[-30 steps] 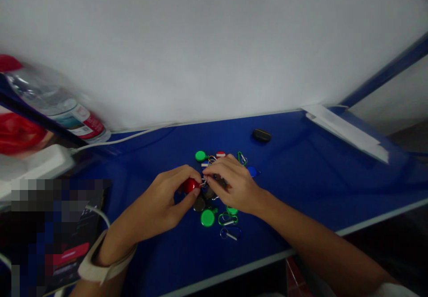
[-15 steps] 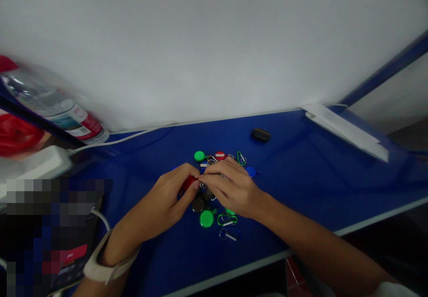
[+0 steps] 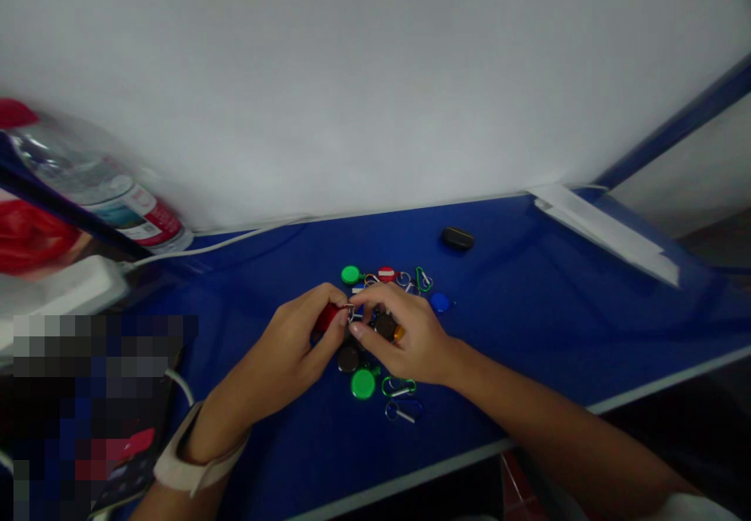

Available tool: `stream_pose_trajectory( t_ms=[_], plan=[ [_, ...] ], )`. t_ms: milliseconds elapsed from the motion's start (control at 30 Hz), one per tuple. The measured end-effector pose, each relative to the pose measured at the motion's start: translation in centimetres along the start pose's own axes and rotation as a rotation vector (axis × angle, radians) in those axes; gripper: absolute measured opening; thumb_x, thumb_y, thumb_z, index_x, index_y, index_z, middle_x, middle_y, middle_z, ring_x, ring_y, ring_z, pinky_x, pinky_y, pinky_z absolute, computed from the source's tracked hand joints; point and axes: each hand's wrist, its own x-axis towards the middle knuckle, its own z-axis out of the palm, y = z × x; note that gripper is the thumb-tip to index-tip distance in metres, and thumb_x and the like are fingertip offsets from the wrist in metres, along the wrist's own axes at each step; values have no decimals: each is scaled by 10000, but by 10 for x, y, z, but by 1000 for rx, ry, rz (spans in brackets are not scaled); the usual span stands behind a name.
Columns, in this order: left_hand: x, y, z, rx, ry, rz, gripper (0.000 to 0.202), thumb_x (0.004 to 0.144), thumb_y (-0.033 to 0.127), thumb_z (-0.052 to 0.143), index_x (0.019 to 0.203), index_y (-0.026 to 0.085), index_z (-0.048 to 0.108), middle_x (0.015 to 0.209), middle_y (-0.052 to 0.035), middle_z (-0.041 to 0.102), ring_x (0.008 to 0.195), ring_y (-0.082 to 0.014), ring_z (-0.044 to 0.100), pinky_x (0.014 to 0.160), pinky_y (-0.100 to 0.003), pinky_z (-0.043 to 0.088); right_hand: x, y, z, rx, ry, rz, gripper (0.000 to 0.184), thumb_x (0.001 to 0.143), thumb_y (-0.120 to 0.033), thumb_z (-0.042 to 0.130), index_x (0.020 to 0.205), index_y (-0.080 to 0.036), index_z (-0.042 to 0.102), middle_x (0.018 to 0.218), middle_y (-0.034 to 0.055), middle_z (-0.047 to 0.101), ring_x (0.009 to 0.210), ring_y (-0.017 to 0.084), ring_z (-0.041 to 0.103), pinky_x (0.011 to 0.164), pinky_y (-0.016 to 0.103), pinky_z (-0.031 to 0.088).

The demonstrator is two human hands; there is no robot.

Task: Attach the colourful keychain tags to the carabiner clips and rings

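Note:
My left hand (image 3: 287, 341) is shut on a glossy red key tag (image 3: 326, 317), and a thin metal ring (image 3: 350, 307) sticks out from the tag. My right hand (image 3: 404, 337) hovers just beside that ring, thumb and fingers around it, over a dark round tag (image 3: 386, 327). Whether it pinches anything is hidden. Around both hands lies a loose heap of key tags and clips: a green tag (image 3: 362, 383), a black tag (image 3: 348, 358), a blue tag (image 3: 440, 302), a green carabiner (image 3: 399, 386) and a blue carabiner (image 3: 404, 410).
The heap lies on a glossy blue table (image 3: 528, 294). Beyond it are a small black case (image 3: 458, 238) and a white cable (image 3: 235, 233). A plastic water bottle (image 3: 88, 169) and a white power strip (image 3: 52, 286) stand at left. A blurred dark object (image 3: 99, 404) lies lower left.
My right hand has drawn slightly to the right and apart from the red tag, uncovering a dark tag and an orange piece. The red tag and my left hand have shifted slightly left.

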Motion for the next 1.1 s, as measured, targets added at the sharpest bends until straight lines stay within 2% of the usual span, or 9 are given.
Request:
stream_pose_trajectory(
  t_ms=[300,433,500,600,700,933,1033,1100],
  plan=[
    [0,1,-2,-39,-22,32,90,1033,219,487,1008,208,573,884,15,621,760,-109,568,726,-222,436,-2,2,2,-2,23,80,199,909,-187,641,1107,-177,622,937,53,734,761,148,682,726,290,554],
    [-1,0,-2,-23,-16,33,98,1036,228,484,1008,205,575,888,6,629,768,-117,570,722,-227,435,-1,3,3,11,39,60,35,928,-162,626,949,-176,650,824,29,708,735,142,660,716,285,528],
    [-1,0,-2,-13,0,33,106,1036,237,484,1008,204,581,876,4,628,755,-120,566,710,-230,433,0,4,3,24,35,53,54,946,-164,613,907,-176,647,799,26,690,724,139,645,708,286,521],
    [-1,1,-2,-2,20,23,119,1034,251,491,994,202,592,847,11,624,732,-118,558,702,-230,429,0,7,2,-41,26,1,74,972,-174,590,924,-177,646,849,46,695,787,159,649,749,313,521],
    [0,2,-3,-23,5,-10,166,1031,274,496,921,193,591,779,30,602,681,-104,539,675,-223,417,1,8,0,-221,-19,-99,108,997,-175,559,942,-171,652,887,62,702,847,181,643,810,350,494],
    [1,3,-6,-140,-28,-171,296,1005,382,517,800,183,594,661,37,554,603,-112,496,588,-235,384,4,4,-9,-488,-126,-228,211,1013,-143,502,889,-160,672,817,56,670,746,183,587,718,362,387],
    [2,4,-9,-119,-10,-213,339,1000,412,506,762,181,577,650,29,546,602,-122,497,577,-242,375,5,4,-11,-504,-191,-247,237,1023,-144,479,887,-154,672,782,49,650,710,182,574,699,368,379],
    [3,4,-12,-88,0,-215,343,1003,421,498,772,181,578,660,26,550,609,-125,503,582,-246,377,4,4,-11,-432,-191,-241,218,1028,-157,485,906,-154,666,812,54,671,742,177,601,722,361,410]
  ],
)
